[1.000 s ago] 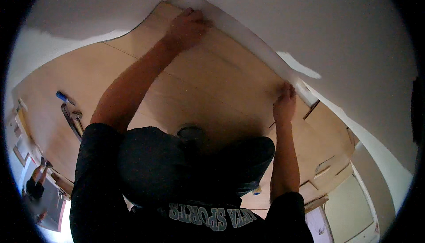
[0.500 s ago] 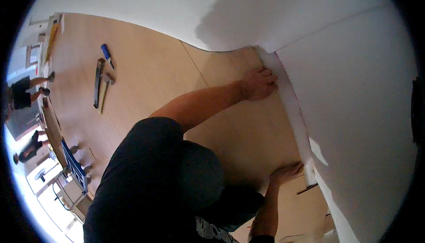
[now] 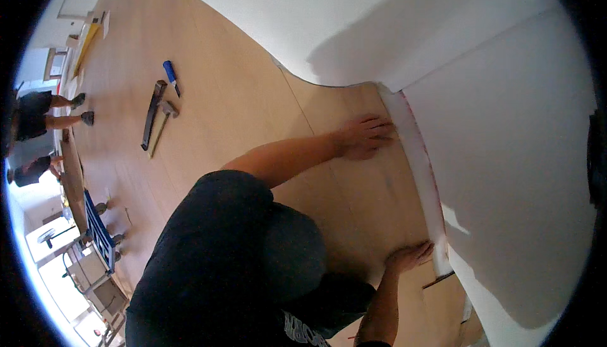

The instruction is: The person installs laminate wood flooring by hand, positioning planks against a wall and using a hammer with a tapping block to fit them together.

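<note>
Two hands: your left bare hand (image 3: 365, 136) and right bare hand (image 3: 410, 256) lie flat, fingers extended, gripping nothing, on one light-brown wood floor plank (image 3: 386, 189) near the white wall (image 3: 499, 138). Leftward: one wooden-handled hammer (image 3: 167, 109), one blue-handled blade (image 3: 169, 69), one long black bar (image 3: 153, 115).

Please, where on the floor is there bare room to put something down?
Bare floor shows between the hammer and the left forearm, and between the left hand and the right hand, beside the pale strip. It is crowded where the hammer, bar and blue-handled tool lie close together.
</note>
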`<state>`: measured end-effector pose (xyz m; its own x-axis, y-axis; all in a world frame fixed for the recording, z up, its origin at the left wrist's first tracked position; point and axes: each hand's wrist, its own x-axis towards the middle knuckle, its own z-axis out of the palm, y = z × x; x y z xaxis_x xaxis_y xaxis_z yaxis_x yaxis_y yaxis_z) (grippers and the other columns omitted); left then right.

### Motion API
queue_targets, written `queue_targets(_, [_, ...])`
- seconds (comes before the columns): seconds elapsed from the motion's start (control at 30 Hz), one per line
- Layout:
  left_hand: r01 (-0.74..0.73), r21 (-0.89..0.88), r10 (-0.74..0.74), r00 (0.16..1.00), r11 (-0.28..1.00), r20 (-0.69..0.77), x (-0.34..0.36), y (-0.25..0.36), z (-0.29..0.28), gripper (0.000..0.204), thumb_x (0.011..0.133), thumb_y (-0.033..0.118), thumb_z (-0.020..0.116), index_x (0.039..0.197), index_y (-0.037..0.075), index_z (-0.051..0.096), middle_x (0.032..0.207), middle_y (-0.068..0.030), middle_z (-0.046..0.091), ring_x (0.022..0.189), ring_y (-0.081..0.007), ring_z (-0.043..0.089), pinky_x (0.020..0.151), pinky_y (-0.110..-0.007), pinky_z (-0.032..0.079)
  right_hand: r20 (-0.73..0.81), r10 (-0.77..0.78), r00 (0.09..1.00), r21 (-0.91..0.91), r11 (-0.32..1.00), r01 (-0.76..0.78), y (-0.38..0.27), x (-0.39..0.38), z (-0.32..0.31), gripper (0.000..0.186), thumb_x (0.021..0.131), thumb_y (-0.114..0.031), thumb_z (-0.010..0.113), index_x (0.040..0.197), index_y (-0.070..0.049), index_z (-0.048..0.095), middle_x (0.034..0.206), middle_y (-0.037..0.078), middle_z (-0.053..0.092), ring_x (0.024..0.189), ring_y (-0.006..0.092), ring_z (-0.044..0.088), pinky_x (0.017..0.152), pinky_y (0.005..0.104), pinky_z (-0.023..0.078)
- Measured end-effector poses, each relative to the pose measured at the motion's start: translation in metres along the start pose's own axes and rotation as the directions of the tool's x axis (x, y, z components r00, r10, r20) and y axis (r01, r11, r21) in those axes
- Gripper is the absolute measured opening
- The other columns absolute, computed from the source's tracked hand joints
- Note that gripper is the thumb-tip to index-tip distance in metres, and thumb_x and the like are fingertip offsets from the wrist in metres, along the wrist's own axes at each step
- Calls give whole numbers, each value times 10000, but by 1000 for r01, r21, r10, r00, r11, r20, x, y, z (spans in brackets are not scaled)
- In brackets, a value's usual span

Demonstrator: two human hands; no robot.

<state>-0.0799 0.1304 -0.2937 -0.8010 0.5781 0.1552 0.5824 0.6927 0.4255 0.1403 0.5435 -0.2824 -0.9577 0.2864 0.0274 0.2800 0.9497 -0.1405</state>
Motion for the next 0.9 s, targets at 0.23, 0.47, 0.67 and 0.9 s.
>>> queue_targets(0.23, [121,156,-154,962,980,225,-169,0,-61,648,950,380,609,1553,216,436,1685,-134,261,1536,-348,271,1238,-561,208,90,241,966,366,895,-257,-4,1,3,545,1035,-170,415,1538,34,381,1614,210,352,1489,368,344,1211,464,305])
queue_targets(0.47, [320,442,-378,925,838,49,-478,41,-65,638,891,289,721,1458,90,507,1560,-227,409,1424,-461,389,1175,-605,294,372,-98,923,140,989,49,-14,35,-8,681,926,-195,607,1535,-6,368,1612,246,315,1516,419,254,1254,497,225])
queue_targets(0.67, [662,401,-762,623,634,176,-533,32,-124,549,935,273,681,1425,68,543,1453,-194,475,1325,-402,450,1118,-535,342,121,-288,950,80,957,280,29,-96,-11,640,930,-227,618,1526,-70,447,1629,176,352,1484,369,353,1222,525,291])
queue_targets(0.9, [789,416,-891,422,452,167,-553,32,-211,456,987,255,634,1388,43,585,1327,-157,551,1209,-333,520,1052,-454,398,257,-180,949,62,984,169,48,-261,-4,686,967,-307,565,1603,-182,343,1682,63,291,1537,310,277,1266,515,191])
